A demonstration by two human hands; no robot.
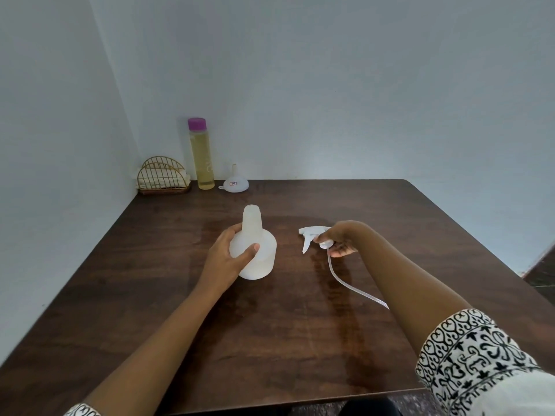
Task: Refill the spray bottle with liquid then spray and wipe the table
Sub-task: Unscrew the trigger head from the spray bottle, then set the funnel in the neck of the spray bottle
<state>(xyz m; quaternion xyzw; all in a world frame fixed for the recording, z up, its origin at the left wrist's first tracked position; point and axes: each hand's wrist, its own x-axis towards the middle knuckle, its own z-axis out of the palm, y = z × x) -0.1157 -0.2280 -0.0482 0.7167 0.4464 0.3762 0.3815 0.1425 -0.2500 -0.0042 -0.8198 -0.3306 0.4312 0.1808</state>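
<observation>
Uncapped translucent white plastic spray bottle (257,250), upright mid-table on dark brown wooden table (180,310).
Left hand (231,253) wraps the bottle; right hand (341,238) grasps detached white trigger spray head (312,237).

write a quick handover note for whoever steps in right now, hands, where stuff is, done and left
Left hand grips the open spray bottle, standing mid-table.
Right hand holds the removed trigger head, its tube trailing over the table.
Bottle of yellow liquid, capped, and funnel stand at the back by the wall; cloth sits in the wire holder.
Done: head off.
Left: fill through funnel, refit head, spray, wipe.
</observation>
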